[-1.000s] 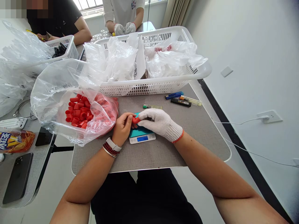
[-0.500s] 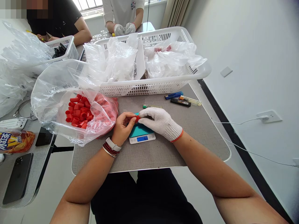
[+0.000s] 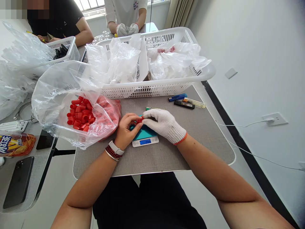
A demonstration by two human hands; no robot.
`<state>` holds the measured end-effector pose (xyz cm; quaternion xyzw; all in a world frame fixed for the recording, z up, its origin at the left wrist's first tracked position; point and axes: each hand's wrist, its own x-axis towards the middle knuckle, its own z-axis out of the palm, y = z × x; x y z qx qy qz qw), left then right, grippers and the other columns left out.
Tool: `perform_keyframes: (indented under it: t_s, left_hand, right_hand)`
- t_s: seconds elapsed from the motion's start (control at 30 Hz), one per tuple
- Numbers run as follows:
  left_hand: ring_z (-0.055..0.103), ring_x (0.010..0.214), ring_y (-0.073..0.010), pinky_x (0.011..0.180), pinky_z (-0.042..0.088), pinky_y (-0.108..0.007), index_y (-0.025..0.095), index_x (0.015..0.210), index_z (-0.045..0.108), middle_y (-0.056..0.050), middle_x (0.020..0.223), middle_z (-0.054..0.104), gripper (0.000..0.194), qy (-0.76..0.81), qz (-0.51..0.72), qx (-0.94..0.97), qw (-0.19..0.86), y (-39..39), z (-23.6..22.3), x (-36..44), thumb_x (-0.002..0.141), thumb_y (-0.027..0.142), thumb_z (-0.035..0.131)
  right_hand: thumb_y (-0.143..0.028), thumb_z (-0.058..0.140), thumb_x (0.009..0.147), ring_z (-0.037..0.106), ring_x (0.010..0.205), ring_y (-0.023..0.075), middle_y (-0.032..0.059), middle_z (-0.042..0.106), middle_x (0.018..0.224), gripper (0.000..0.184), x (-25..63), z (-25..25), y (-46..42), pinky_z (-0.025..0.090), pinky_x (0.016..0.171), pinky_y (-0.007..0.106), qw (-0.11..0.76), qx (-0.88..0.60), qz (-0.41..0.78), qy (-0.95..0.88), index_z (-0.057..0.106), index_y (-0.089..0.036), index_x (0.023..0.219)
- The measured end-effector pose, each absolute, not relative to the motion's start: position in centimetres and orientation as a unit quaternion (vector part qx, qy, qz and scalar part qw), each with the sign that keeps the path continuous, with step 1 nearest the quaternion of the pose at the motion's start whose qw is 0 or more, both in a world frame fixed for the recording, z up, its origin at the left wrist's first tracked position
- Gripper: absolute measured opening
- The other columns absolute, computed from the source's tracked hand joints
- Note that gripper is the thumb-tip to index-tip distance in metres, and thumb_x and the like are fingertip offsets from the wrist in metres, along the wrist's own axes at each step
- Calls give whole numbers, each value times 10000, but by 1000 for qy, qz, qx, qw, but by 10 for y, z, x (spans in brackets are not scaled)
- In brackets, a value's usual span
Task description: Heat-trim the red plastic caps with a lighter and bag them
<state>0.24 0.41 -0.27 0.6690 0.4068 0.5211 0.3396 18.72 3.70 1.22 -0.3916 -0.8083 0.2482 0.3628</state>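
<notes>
My bare left hand and my right hand, in a white knitted glove, meet over a small digital scale with a teal top. Between their fingertips they pinch a small red plastic elbow fitting, mostly covered by the fingers. Digits glow on the scale's blue display. Left of my left hand, an open clear plastic bag holds many red elbow fittings. A lighter with a green end lies just behind my right hand, partly hidden by it.
Blue, black and clear lighters lie at the table's right. A white basket of plastic bags spans the back. On the left side table are a drink bottle and a phone. Two people sit opposite; one wears white gloves.
My left hand's fingers have shifted slightly, covering more of the red fitting, its thumb moving a little right. The scale's reading has changed to a higher number. My right hand has barely moved.
</notes>
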Motion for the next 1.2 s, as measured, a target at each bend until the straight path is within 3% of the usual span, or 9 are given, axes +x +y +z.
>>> perform_keyframes:
  t_s: [0.33,0.67,0.87,1.0,1.2]
  left_hand:
    - [643,901,-156,756,585,-279,184,991,661,-69,1041,612,277,400,526,661,355,4,-3,2,798,349,772]
    - [686,737,-145,689,584,-287,191,1059,637,-57,929,701,303,459,520,592,411,3,-7,3,909,455,633]
    - [668,936,-166,792,585,-288,203,1072,655,-68,1051,656,248,433,526,631,371,4,-6,1,905,386,654]
    - [673,1047,-185,889,577,-324,199,1049,614,-88,1145,658,218,400,533,628,401,3,-6,3,908,359,655]
    - [698,977,-186,825,578,-320,198,1024,585,-86,1079,697,252,428,531,599,420,2,-5,4,898,402,660]
  right_hand:
    - [-275,641,870,666,793,169,16,724,852,108,188,11,38,495,750,279,378,-394,250,-800,699,-204,814]
    - [-227,661,852,659,723,143,1,734,820,68,186,15,33,480,723,260,381,-372,270,-802,715,-204,820]
    - [-237,643,869,669,761,153,9,733,829,95,187,13,35,490,744,267,373,-386,260,-803,724,-197,841]
    - [-249,636,879,684,804,160,14,741,868,112,187,12,37,508,771,272,375,-390,255,-802,726,-198,834]
    - [-230,649,860,692,788,167,12,742,839,92,187,16,34,534,754,277,423,-399,235,-779,710,-201,798]
